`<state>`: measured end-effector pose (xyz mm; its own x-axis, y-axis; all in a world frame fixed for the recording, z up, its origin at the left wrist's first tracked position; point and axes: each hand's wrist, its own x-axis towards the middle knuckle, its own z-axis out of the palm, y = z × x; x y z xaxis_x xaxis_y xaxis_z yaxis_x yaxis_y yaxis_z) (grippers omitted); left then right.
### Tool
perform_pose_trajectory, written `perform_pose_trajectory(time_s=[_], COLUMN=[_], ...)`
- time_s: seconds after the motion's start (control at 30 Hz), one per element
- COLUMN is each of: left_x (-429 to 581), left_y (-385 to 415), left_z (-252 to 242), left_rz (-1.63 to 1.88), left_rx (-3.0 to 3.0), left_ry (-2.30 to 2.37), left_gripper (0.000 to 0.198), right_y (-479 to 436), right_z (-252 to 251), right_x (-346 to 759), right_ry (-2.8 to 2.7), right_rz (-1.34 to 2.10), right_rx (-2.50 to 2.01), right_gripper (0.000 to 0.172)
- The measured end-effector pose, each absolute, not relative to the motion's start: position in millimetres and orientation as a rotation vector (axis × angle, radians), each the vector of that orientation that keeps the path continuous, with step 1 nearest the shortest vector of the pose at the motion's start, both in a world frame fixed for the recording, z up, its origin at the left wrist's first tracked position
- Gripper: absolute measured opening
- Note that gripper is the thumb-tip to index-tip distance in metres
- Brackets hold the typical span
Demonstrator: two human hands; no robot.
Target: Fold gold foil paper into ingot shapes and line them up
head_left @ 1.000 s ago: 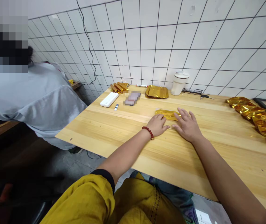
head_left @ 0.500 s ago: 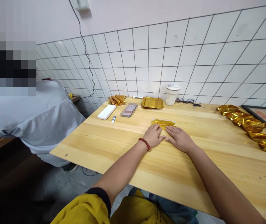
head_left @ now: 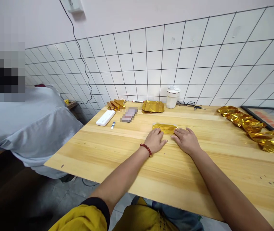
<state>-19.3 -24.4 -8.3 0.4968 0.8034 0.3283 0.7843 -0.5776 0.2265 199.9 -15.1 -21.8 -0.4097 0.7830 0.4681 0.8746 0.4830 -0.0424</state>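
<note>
A strip of shiny gold foil paper (head_left: 165,128), with a pale edge along its far side, lies flat on the wooden table (head_left: 117,147) in front of me. My left hand (head_left: 154,141), with a red bead bracelet (head_left: 145,149) at its wrist, rests palm down with fingertips at the foil's left near corner. On the opposite end, my right hand (head_left: 186,140) also lies flat, its fingertips touching the right near corner. The fingers of both hands are stretched out and grip nothing.
At the back stand folded gold foil (head_left: 152,106), gold strips (head_left: 116,104), a white cup (head_left: 172,97), glasses (head_left: 186,103) and a key (head_left: 199,108). Left lie a white power bank (head_left: 105,117) and a small stick (head_left: 113,125). Folded foil pieces (head_left: 249,126) line the right. A person (head_left: 26,122) sits left.
My hands have moved apart along the foil's near edge, uncovering more of its middle. The whole view has shifted slightly, with things on the table appearing further left.
</note>
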Motion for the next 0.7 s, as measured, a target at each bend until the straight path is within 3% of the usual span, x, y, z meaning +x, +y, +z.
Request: perform_pose_trajectory(time_s=[0.4, 0.7], left_x=[-19.6, -22.2], left_y=[-23.4, -20.1], left_z=[-9.2, -11.3], left_rz=[0.636, 0.666], left_rx=[2.695, 2.668], left_ry=[1.404, 1.349], left_gripper=[0.036, 0.034], right_y=[-12.8, -10.1], right_z=[-21.1, -23.2], right_x=[191.8, 192.7], right_ry=[-2.546, -2.474], right_rz=[-0.129, -0.185], right_rx=[-1.076, -1.190], right_gripper=[0.059, 0.050])
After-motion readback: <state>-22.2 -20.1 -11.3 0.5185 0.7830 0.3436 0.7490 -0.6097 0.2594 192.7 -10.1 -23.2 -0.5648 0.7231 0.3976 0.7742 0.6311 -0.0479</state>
